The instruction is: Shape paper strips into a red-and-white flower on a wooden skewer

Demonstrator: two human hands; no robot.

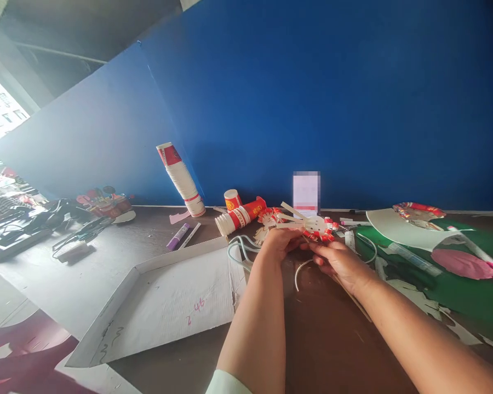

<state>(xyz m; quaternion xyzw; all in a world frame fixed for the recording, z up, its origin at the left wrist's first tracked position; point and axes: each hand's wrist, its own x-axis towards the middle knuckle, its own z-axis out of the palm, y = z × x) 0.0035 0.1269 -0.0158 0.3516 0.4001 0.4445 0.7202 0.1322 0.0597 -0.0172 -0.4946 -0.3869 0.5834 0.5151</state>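
A paper-cup rabbit (314,225) with long white ears, a small drawn face and red-and-white curled strips is held over the dark table. My left hand (284,241) is closed at its lower left edge, its fingertips partly hidden. Just below the rabbit, my right hand (340,264) pinches a thin stick (359,306) that slants down under the palm. Whether the stick is joined to the rabbit cannot be seen. Behind my left hand lies a second cut paper-cup piece (270,216) with red-and-white strips.
Paper cups lie in a stack (240,215), and another tall stack (183,180) leans against the blue panel (312,98). A shallow white box (168,295) sits left of my arms. Pale cord (240,249) loops nearby. Pens, a pink disc (462,264) and paper scraps lie right, on green.
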